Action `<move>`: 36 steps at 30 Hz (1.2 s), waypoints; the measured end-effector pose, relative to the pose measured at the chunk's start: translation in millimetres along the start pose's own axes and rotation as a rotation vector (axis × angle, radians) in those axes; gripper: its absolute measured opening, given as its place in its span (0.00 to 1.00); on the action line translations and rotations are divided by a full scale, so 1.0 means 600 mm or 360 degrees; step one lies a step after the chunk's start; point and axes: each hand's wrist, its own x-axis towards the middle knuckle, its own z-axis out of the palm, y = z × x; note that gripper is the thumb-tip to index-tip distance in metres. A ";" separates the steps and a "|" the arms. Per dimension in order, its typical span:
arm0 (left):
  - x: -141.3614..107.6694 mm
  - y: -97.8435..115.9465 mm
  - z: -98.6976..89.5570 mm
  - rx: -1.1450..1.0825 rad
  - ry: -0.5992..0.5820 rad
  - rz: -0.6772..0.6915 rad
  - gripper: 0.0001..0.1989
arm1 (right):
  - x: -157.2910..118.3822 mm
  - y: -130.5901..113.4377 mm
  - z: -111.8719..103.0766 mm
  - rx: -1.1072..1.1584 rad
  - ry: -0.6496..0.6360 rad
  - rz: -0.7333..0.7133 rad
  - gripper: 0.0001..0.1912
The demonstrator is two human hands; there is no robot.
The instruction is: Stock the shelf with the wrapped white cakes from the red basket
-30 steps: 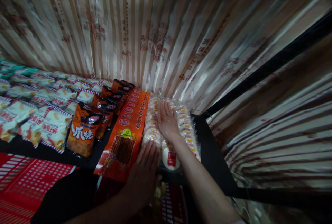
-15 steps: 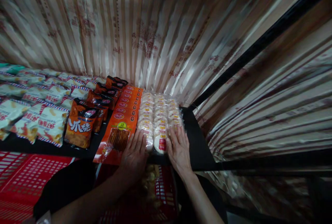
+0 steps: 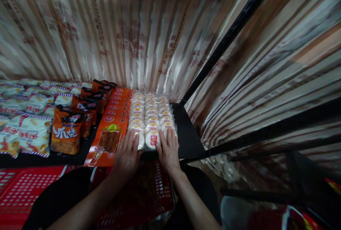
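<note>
Three rows of round white crackers in clear wrappers (image 3: 151, 116) lie overlapped on a black shelf (image 3: 189, 134). My left hand (image 3: 127, 153) rests flat, fingers stretched out, over the front of the left row and close to the right edge of an orange snack packet (image 3: 106, 142). On the front of the right row lies my right hand (image 3: 169, 150), its fingers also extended and its thumb beside the middle row. Neither hand is wrapped round anything. The front packs of the left and right rows are partly hidden under my fingers.
Orange-and-black snack bags (image 3: 66, 132) stand left of the orange packet, with several white snack bags (image 3: 34, 134) beyond. A red plastic basket (image 3: 32, 191) is below at left. A striped curtain (image 3: 112, 38) hangs behind, and a black pole (image 3: 223, 41) slants up at right.
The view has turned to the right, so the shelf goods appear further left. Both hands stay flat on the front of the cracker rows.
</note>
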 end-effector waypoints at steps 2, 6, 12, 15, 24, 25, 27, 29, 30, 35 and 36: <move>0.000 0.001 -0.003 -0.0001 0.0029 -0.0001 0.25 | 0.001 0.010 0.001 0.0035 0.0036 0.0098 0.27; -0.002 0.015 -0.006 0.0007 0.0071 0.0056 0.27 | 0.004 0.034 0.004 0.0073 0.0045 0.0290 0.27; -0.008 0.030 0.017 -0.0005 0.0034 0.0080 0.27 | 0.005 0.042 0.009 0.0135 -0.0076 0.0371 0.29; -0.010 0.031 0.025 0.0006 -0.0024 0.0043 0.27 | 0.005 0.040 0.009 0.0149 -0.0078 0.0370 0.29; -0.001 0.037 0.002 0.0026 -0.0161 0.0003 0.29 | 0.016 0.040 0.014 0.0250 0.0033 0.0474 0.32; 0.000 0.036 0.000 0.0025 -0.0193 0.0002 0.29 | 0.018 0.039 0.015 0.0247 0.0016 0.0495 0.31; 0.002 0.033 -0.003 0.0009 -0.0276 0.0020 0.28 | 0.021 0.037 0.017 0.0220 -0.0031 0.0508 0.31; 0.004 0.033 -0.005 -0.0018 -0.0319 0.0016 0.28 | 0.022 0.035 0.019 0.0195 -0.0049 0.0506 0.31; 0.005 0.033 -0.006 -0.0031 -0.0321 0.0005 0.28 | 0.022 0.034 0.019 0.0191 -0.0044 0.0507 0.30; 0.008 0.042 -0.016 -0.0087 -0.0273 -0.0034 0.28 | 0.020 0.029 0.018 0.0198 -0.0018 0.0504 0.31; 0.006 0.044 -0.019 -0.0106 -0.0254 -0.0029 0.28 | 0.020 0.029 0.017 0.0206 -0.0020 0.0508 0.31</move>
